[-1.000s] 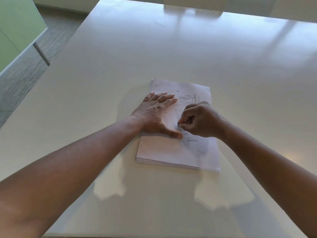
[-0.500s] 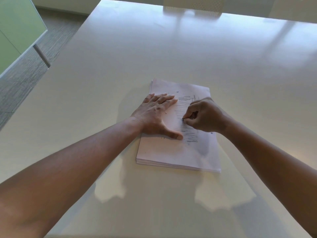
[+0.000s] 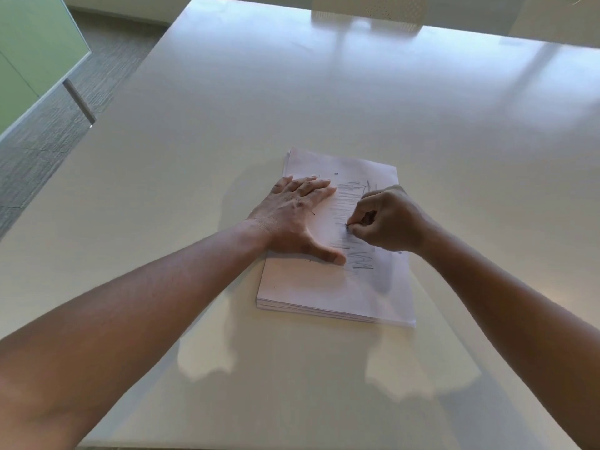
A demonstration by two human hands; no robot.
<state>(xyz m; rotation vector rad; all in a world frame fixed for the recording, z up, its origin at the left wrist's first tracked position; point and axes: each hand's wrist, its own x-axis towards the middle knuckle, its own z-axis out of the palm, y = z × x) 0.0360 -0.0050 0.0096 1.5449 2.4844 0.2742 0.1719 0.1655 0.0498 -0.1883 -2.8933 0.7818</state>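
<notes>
Glossy desk (image 3: pixel 324 92); paper stack (image 3: pixel 324 297) light, slippery, I judge: I'm pinning its nine o'clock side, left hand (image 3: pixel 292 217) flat, fingers (image 3: pixel 311 190) straight; right hand (image 3: pixel 389 219) pinching dark stub (image 3: pixel 347 226), scribbling.

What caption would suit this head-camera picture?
Left hand presses a white paper stack; right hand pinches a small dark writing tool.

Your right grip (image 3: pixel 388 219) curls over the writing tool (image 3: pixel 348 226); only its dark tip shows, too small to tell what kind. Your left grip (image 3: pixel 293 219) hides part of the top sheet of the paper stack (image 3: pixel 324 287). The scribbles (image 3: pixel 352 203) are too blurred to read. Both forearms leave the frame at its lower corners, and the upper edge crops a chair (image 3: pixel 367 8).
</notes>
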